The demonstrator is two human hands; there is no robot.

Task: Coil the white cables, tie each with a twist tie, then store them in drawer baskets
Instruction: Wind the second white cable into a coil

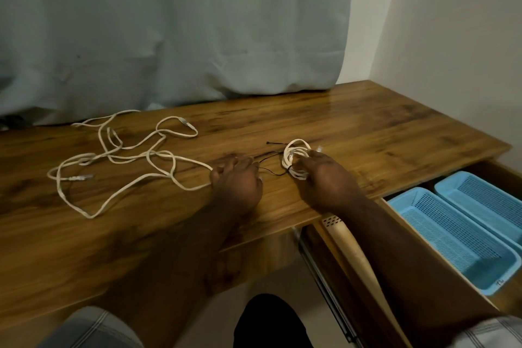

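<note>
Near the centre of the frame, the right hand [324,175] grips a small coil of white cable [295,159], its fingers curled round the bundle's lower right side. The coil is a tight bunch of several loops, flat and pale cream in this dim light, resting on the wooden desk top [367,133]. A thin black twist tie [272,162] runs from the coil leftward toward the left hand [237,181]; a second short black tie [275,144] lies just above and to the left of the coil. The left hand lies palm down on the desk with its fingers bent, at the end of the black tie; whether it actually pinches the tie cannot be told.

In the left half of the frame, loose white cable [127,155] sprawls over the desk in wide, untidy loops, with plug ends showing at the upper middle and lower left of the tangle. One strand runs right up to the left hand and touches it.

At the lower right, a drawer [418,251] stands pulled out beneath the desk edge, holding two light blue perforated baskets [449,237] side by side. A pale curtain [169,31] hangs behind the desk.
</note>
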